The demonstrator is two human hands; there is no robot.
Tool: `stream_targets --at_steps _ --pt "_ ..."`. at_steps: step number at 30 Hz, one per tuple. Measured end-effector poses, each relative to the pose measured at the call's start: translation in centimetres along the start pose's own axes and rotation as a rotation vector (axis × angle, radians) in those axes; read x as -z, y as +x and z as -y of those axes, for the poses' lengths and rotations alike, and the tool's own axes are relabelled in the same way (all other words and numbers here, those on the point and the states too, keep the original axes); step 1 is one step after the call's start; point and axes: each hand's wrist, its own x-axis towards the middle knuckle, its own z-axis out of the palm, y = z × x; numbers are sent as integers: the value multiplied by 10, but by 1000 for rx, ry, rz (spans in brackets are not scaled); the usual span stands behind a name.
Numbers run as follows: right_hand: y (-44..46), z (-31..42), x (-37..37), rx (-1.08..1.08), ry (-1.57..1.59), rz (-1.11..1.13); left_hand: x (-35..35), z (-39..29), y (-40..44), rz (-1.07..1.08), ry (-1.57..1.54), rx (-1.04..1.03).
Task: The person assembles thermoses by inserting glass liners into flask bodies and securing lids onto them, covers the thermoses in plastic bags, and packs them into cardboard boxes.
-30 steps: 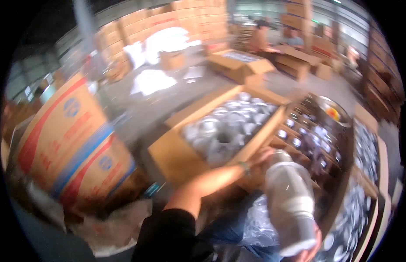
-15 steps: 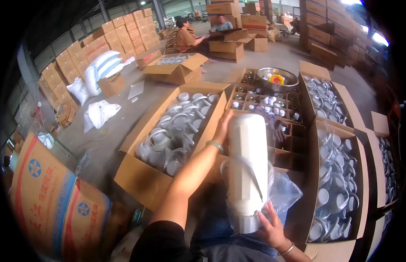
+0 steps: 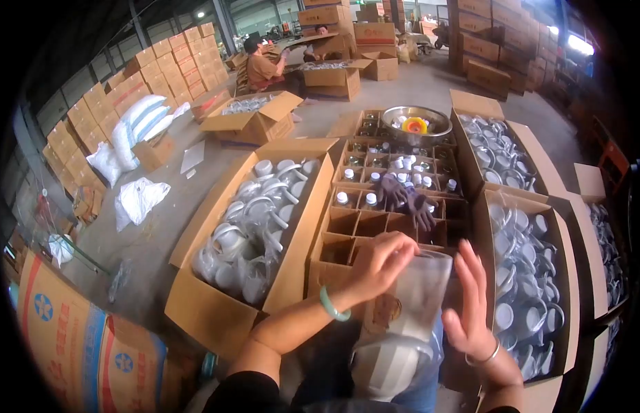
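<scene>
A white faceted thermos flask (image 3: pixel 384 368) with a handle leans over my lap. Its upper part is inside a clear plastic bag (image 3: pixel 430 279), and a gold-brown label shows through. My left hand (image 3: pixel 382 268), a green bangle on its wrist, has its fingers closed at the upper left edge of the bag. To the right of the flask, my right hand (image 3: pixel 471 313) holds its fingers stretched out and the thumb apart, near the bag's edge. Dark gloves (image 3: pixel 406 199) lie beyond both hands on a divided carton (image 3: pixel 358 224) of white-capped bottles.
Open cartons of bagged grey-white parts stand at left (image 3: pixel 184 275) and right (image 3: pixel 569 289). A metal bowl (image 3: pixel 440 127) with an orange-yellow item rests on the divided carton. Printed cardboard (image 3: pixel 72 344) stands at lower left. Two people sit behind cartons at the back.
The flask has come lower and toward my body, its orientation changed. My left hand moved to the bag's edge; my right hand rose from the flask's metal end to beside the bag.
</scene>
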Motion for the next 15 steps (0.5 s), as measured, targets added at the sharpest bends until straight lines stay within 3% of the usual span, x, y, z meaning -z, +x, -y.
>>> stream_targets --at_steps 2,4,6,8,10,12,14,15 --pt "29 -16 -11 -70 157 140 11 8 -3 78 -228 -75" --pt "36 -34 -24 -168 338 215 19 41 -2 -123 -744 79" --pt "30 -59 -43 -206 509 132 16 55 -6 -194 -630 209" --pt "18 -105 -67 -251 701 83 8 40 -26 -10 -231 153" --pt "15 -119 -67 -516 917 234 20 12 -30 35 13 -139" --pt "19 -120 -69 -554 810 140 23 -8 -32 63 1 -195" --pt "27 -108 -61 -584 700 59 18 21 -20 -196 -271 21" --pt "32 -92 -53 -386 716 145 17 26 -26 -86 -374 209"
